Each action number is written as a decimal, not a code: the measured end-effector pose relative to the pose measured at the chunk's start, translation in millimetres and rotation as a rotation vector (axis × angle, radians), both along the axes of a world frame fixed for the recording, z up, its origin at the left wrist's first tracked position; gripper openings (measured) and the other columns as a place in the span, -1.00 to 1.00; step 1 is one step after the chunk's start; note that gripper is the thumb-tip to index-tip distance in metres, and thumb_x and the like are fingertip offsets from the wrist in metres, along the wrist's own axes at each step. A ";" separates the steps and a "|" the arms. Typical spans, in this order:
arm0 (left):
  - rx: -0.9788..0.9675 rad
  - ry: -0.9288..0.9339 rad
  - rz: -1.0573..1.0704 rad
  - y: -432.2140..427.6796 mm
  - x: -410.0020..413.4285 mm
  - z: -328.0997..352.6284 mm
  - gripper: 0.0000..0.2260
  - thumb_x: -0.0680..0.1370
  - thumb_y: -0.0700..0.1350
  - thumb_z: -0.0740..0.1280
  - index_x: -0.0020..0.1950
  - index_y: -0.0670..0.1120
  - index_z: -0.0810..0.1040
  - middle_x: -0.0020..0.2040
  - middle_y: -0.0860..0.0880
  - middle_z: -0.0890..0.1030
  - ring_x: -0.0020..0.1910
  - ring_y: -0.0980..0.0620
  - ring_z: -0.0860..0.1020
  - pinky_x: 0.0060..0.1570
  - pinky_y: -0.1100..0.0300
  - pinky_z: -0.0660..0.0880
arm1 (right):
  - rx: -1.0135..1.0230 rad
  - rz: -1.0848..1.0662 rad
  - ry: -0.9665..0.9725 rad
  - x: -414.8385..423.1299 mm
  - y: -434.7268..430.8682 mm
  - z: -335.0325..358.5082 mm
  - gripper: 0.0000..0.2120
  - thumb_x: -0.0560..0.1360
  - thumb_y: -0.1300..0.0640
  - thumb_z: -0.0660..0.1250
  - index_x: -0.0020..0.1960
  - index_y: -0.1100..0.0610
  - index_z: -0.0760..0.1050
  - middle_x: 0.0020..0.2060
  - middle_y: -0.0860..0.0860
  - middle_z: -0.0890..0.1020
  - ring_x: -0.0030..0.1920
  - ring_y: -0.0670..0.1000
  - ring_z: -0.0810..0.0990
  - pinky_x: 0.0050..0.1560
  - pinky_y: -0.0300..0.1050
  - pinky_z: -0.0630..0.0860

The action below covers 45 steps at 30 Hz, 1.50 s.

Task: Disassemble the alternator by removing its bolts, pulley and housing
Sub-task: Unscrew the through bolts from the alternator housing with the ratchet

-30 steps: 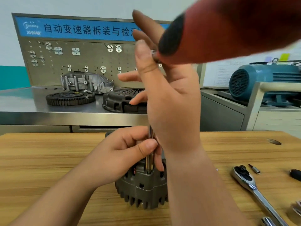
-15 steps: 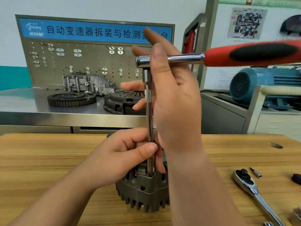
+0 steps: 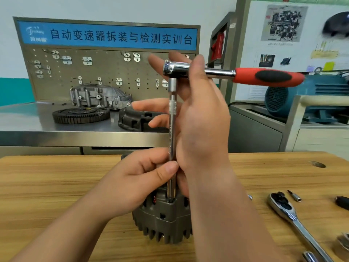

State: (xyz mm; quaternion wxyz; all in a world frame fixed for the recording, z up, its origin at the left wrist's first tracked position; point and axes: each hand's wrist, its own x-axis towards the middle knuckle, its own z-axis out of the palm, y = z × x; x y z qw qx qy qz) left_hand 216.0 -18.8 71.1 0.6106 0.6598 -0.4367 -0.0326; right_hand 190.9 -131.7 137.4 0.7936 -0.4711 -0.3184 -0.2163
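Standing just beneath the left grip (image 3: 139,183) round the extension bar (image 3: 172,133): alternator (image 3: 164,219).

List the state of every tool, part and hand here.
Alternator, upright on table.
Extension bar, vertical, seated in alternator's top.
Red-handled ratchet, atop bar, handle pointing right.
Left hand, pinches bar low down.
Right hand, fingers straight, thumb across ratchet neck.
Spare ratchet, lying flat on table.
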 end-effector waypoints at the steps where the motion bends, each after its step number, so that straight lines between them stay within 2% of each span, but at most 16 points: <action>1: -0.006 -0.005 -0.019 -1.0 -0.7 0.5 -0.56 0.48 0.15 0.37 0.08 -0.22 0.56 -0.08 -0.25 0.67 -0.10 -0.10 0.67 -0.09 0.15 0.59 | -0.025 -0.044 -0.014 0.2 0.5 -0.5 -0.70 0.66 -0.03 0.03 0.24 0.08 0.41 0.20 0.07 0.61 -0.34 0.03 0.66 -0.51 -0.28 0.46; 5: -0.038 0.017 -0.063 -2.6 -0.6 1.2 -0.76 0.51 0.10 0.36 -0.03 -0.04 0.67 -0.16 0.03 0.71 -0.14 0.15 0.67 -0.12 0.35 0.55 | -0.166 -0.320 -0.220 -0.5 5.3 1.2 -0.74 0.63 0.14 0.15 0.28 0.15 0.46 0.00 -0.07 0.59 -0.24 0.07 0.66 -0.35 -0.28 0.52; 8: -0.012 -0.013 -0.054 -2.1 -0.9 1.9 -0.82 0.53 0.03 0.33 -0.05 -0.02 0.68 -0.17 0.01 0.70 -0.16 0.14 0.67 -0.13 0.36 0.54 | -0.241 -0.442 -0.353 -1.1 6.5 1.1 -0.79 0.59 0.22 0.20 0.12 -0.05 0.46 -0.21 -0.03 0.56 -0.19 0.13 0.64 -0.25 0.02 0.55; 10: -0.025 -0.007 -0.037 -2.6 -2.2 2.5 -0.74 0.51 0.11 0.34 -0.04 -0.06 0.66 -0.15 -0.04 0.70 -0.15 0.11 0.67 -0.12 0.34 0.55 | -0.229 -0.405 -0.310 -1.7 5.2 1.0 -0.80 0.60 0.19 0.20 0.05 -0.12 0.40 -0.06 0.05 0.57 -0.27 0.07 0.67 -0.34 -0.06 0.54; 13: -0.034 -0.009 -0.040 -3.2 -1.5 0.7 -0.58 0.50 0.16 0.33 0.08 -0.19 0.57 -0.08 -0.24 0.67 -0.10 -0.01 0.67 -0.07 0.27 0.56 | -0.106 -0.212 -0.137 -1.2 1.7 -0.7 -0.79 0.64 0.10 0.14 0.23 0.02 0.45 0.17 0.03 0.61 -0.35 0.00 0.67 -0.47 -0.30 0.47; 18: -0.025 0.022 -0.091 -2.9 -1.2 2.1 -0.54 0.52 0.14 0.31 0.09 -0.27 0.52 -0.09 -0.28 0.65 -0.11 -0.01 0.65 -0.10 0.24 0.57 | 0.061 0.068 0.044 1.9 -4.4 1.8 -0.56 0.67 -0.08 -0.04 0.24 0.20 0.45 0.08 0.12 0.67 -0.42 0.03 0.64 -0.54 -0.28 0.43; 21: -0.027 0.017 -0.082 -2.4 0.6 1.2 -0.57 0.51 0.14 0.33 0.08 -0.22 0.54 -0.09 -0.29 0.64 -0.12 0.01 0.66 -0.10 0.26 0.56 | 0.005 -0.032 0.000 1.3 -1.3 -0.2 -0.61 0.66 -0.06 0.01 0.24 0.15 0.47 0.06 0.16 0.66 -0.37 0.01 0.65 -0.52 -0.27 0.45; 24: -0.038 0.005 -0.080 -2.9 0.9 0.8 -0.65 0.51 0.12 0.34 0.05 -0.15 0.60 -0.08 -0.22 0.66 -0.10 0.06 0.66 -0.07 0.29 0.55 | -0.100 -0.250 -0.178 -0.7 2.8 -0.1 -0.70 0.64 0.09 0.14 0.27 0.17 0.49 -0.05 0.19 0.63 -0.32 0.08 0.66 -0.46 -0.26 0.49; 27: -0.035 0.018 -0.085 -2.9 -0.6 1.6 -0.72 0.51 0.10 0.34 0.01 -0.08 0.65 -0.11 -0.15 0.69 -0.12 0.09 0.67 -0.09 0.32 0.54 | -0.179 -0.452 -0.344 -0.5 5.8 1.8 -0.75 0.57 0.22 0.22 0.19 0.25 0.55 -0.09 0.05 0.63 -0.20 0.18 0.63 -0.28 -0.02 0.54; 29: -0.030 0.010 -0.068 -3.0 -0.8 1.1 -0.70 0.50 0.11 0.35 0.02 -0.10 0.64 -0.10 -0.17 0.69 -0.12 0.07 0.67 -0.09 0.31 0.55 | -0.182 -0.437 -0.341 -1.9 6.6 1.6 -0.75 0.57 0.24 0.23 0.21 0.25 0.54 -0.07 -0.05 0.60 -0.17 0.14 0.65 -0.27 -0.10 0.53; 31: -0.031 0.000 -0.043 -3.4 -0.4 -0.1 -0.64 0.49 0.16 0.36 0.06 -0.11 0.61 -0.09 -0.26 0.65 -0.11 0.00 0.66 -0.07 0.25 0.56 | -0.129 -0.318 -0.269 -2.9 5.1 1.3 -0.73 0.60 0.21 0.21 0.27 0.22 0.51 0.01 0.04 0.63 -0.27 0.10 0.67 -0.38 -0.30 0.48; 34: -0.039 0.022 -0.065 -3.9 0.6 -1.0 -0.61 0.50 0.17 0.35 0.11 -0.12 0.58 -0.06 -0.30 0.62 -0.10 -0.05 0.65 -0.07 0.21 0.58 | -0.015 -0.135 -0.132 -1.6 0.4 -0.2 -0.71 0.65 0.10 0.10 0.29 0.14 0.46 0.20 0.07 0.61 -0.37 0.03 0.65 -0.50 -0.31 0.44; 38: -0.043 0.046 -0.112 -2.1 2.7 -0.4 -0.57 0.53 0.13 0.32 0.13 -0.24 0.51 -0.04 -0.34 0.60 -0.06 -0.05 0.63 -0.04 0.17 0.58 | 0.104 0.100 0.082 0.5 -3.5 2.9 -0.67 0.66 -0.05 0.02 0.12 0.14 0.45 0.01 0.08 0.70 -0.43 0.01 0.63 -0.56 -0.29 0.44; 40: -0.043 0.045 -0.096 -1.3 3.7 -0.9 -0.54 0.52 0.15 0.33 0.10 -0.27 0.51 -0.07 -0.28 0.64 -0.09 -0.04 0.64 -0.06 0.18 0.59 | 0.095 0.088 0.093 0.8 -2.5 2.3 -0.68 0.66 -0.05 0.04 0.09 0.14 0.46 -0.02 0.10 0.71 -0.42 0.01 0.63 -0.56 -0.29 0.44; 43: -0.040 0.019 -0.088 -1.9 4.2 -1.5 -0.58 0.52 0.14 0.33 0.10 -0.21 0.53 -0.06 -0.26 0.65 -0.09 0.01 0.65 -0.07 0.23 0.57 | 0.018 -0.116 -0.060 -0.1 -0.8 0.4 -0.77 0.65 0.08 0.14 0.17 0.11 0.51 0.03 0.09 0.66 -0.32 0.02 0.64 -0.50 -0.30 0.46; 45: -0.030 0.005 -0.097 -2.6 3.4 -0.3 -0.63 0.54 0.12 0.31 0.11 -0.17 0.55 -0.03 -0.29 0.62 -0.07 0.02 0.65 -0.05 0.25 0.56 | -0.023 -0.239 -0.225 -0.8 0.8 0.0 -0.82 0.60 0.21 0.21 0.13 0.13 0.55 -0.15 0.02 0.63 -0.28 0.11 0.64 -0.45 -0.29 0.46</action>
